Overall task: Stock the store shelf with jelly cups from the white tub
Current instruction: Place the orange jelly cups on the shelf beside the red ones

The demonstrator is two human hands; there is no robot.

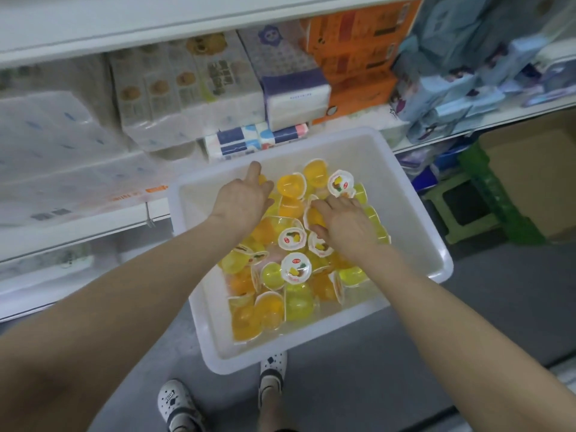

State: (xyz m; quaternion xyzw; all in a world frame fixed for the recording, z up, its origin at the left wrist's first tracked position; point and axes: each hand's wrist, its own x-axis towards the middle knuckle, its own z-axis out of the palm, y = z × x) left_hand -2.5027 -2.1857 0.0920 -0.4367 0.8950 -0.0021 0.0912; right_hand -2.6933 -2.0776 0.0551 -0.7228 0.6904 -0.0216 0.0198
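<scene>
Store shelf, white, runs across top & left of view, packed w/ tissue packs, an orange box & blue packs to the right. No jelly cups seen on it.

White tub, big rectangular plastic bin, sits in front of shelf at a tilt, its far left corner just by the shelf edge. What carries it can't be told. Grey floor below, green stool & cardboard box to the right.

Both forearms bare, reaching fwd & down into the tub from bottom corners of view, palms down.

Left hand: at far left part of the pile, fingers curled down among the cups, thumb sticking out toward the tub's far wall. Touching cups; whether it actually grips one — can't tell, fingertips hidden.

Right hand: mid-pile, fingers spread & bent, closing round an orange cup lying on its side, thumb on near side, index over the top.

Jelly cups: loose heap in tub, clear small cups w/ yellow & orange jelly, some tipped, some lid-up showing white round lids w/ fruit print.

Person's white shoes visible under tub's near edge.
</scene>
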